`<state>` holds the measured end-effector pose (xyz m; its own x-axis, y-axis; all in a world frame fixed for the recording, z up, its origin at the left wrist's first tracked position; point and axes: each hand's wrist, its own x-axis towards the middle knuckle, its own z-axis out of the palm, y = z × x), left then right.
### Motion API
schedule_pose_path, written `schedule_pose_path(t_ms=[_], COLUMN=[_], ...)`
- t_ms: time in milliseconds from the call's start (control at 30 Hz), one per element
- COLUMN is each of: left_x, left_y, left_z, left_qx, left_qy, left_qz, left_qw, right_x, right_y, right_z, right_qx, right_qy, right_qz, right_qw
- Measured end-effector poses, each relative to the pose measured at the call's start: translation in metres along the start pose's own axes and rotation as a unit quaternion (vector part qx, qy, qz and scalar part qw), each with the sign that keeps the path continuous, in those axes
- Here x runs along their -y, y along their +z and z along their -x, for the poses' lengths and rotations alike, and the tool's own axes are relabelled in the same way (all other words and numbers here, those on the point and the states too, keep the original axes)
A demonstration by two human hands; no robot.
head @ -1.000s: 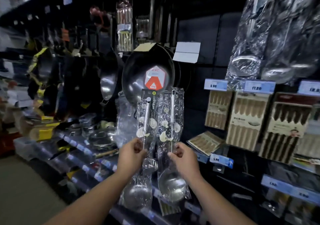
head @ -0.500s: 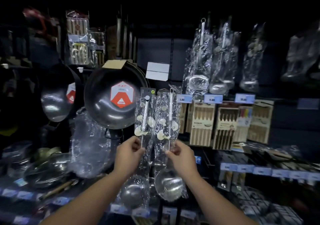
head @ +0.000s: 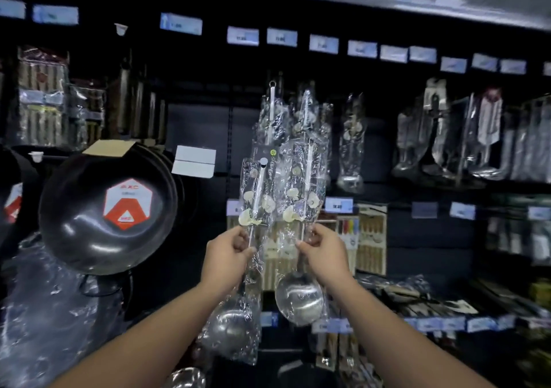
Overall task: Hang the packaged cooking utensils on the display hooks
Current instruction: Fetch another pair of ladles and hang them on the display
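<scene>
Dark shop shelves (head: 387,3) fill the background, with blue price tags (head: 243,35) along the top. At the near middle, the left hand (head: 229,247) pinches the handle of the first wrapped ladle (head: 253,196). The right hand (head: 323,246) pinches the second wrapped ladle (head: 304,179). Both ladles stand upright, bowls down, before the hanging ladles (head: 272,113). I judge they are being brought to a hook; next the top holes must meet its tip. The tags are too blurred to read, and so is the red sticker (head: 126,204) on the black pan (head: 74,223) at the left.
</scene>
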<state>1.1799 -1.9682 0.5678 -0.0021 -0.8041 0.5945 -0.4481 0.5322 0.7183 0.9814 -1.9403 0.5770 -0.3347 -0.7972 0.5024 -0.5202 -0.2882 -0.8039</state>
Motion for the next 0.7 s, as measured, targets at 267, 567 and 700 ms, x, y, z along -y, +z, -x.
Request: schedule_pose_path(t_ms=[267,567,700], left_x=[-0.088,-0.148,-0.156], left_y=[0.078,0.130,0.137], left_z=[-0.074,-0.153,-0.180], left_qx=[-0.027,-0.049,-0.063], left_qy=[0.038,0.032,0.039], left_qz=[0.032,0.026,0.020], left_qw=[0.998,0.998,0.997], right_x=[-0.016,-0.025,-0.023], right_y=[-0.094,-0.144,-0.146], right_z=[-0.105,-0.194,-0.221], right_qx=[-0.026,-0.004,-0.012], right_qy=[-0.063,-0.082,-0.096], right_qz=[0.021,0.042,0.050], right_qw=[0.997,0.996,0.994])
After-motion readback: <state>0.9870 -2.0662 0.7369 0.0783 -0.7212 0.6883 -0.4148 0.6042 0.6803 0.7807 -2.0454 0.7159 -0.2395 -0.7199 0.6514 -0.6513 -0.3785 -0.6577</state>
